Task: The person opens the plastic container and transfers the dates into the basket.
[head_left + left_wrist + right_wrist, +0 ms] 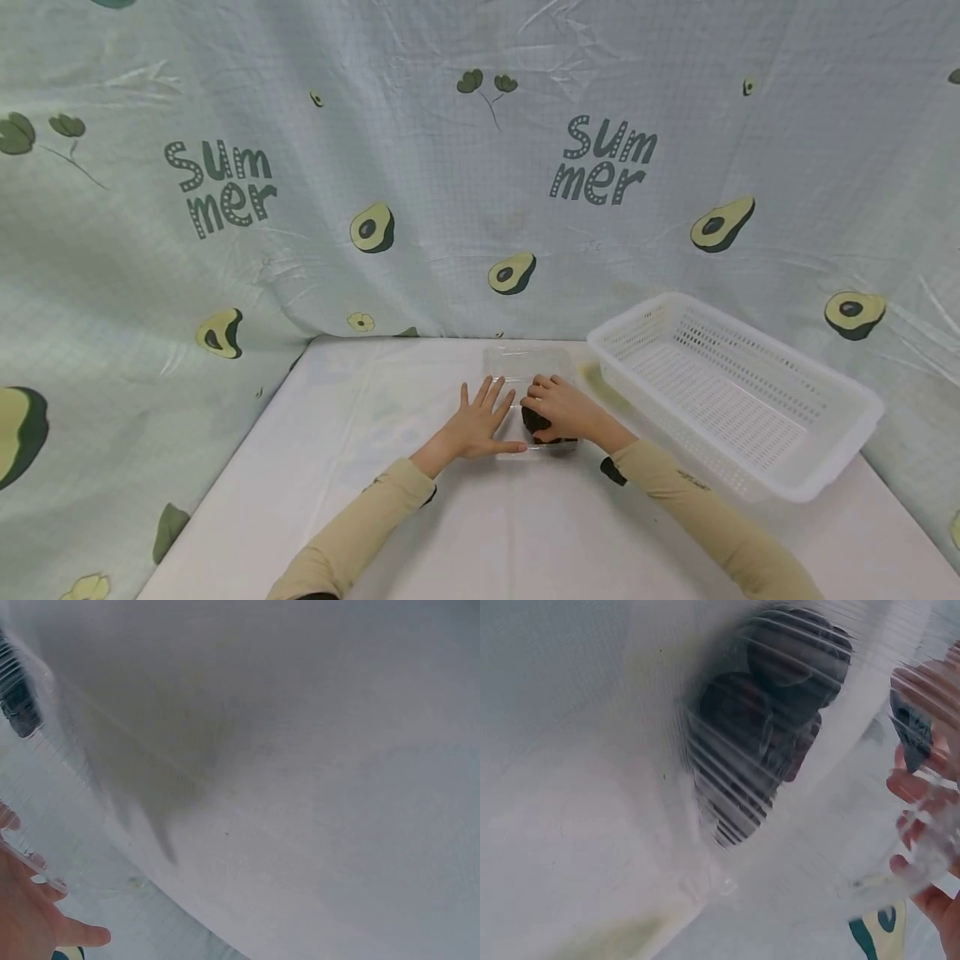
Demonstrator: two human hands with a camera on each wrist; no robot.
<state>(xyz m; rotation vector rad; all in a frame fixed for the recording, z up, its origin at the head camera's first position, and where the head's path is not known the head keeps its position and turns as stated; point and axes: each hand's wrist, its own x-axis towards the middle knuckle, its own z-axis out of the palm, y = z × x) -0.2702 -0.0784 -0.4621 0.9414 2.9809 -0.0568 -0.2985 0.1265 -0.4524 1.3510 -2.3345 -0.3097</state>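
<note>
A clear plastic box lies on the table with its transparent lid folded back behind it. Spread fingers of my left hand rest along the box's left side, with the thumb at its front rim. My right hand reaches over the box from the right, its fingers curled round a dark, almost black lump. Through the ribbed plastic in the right wrist view, several dark rounded pieces sit together in the box. Part of my left hand shows in the left wrist view.
To the right stands a long white perforated plastic basket, close to my right forearm. The table has a white cover. A pale curtain printed with avocados hangs behind it and at the sides.
</note>
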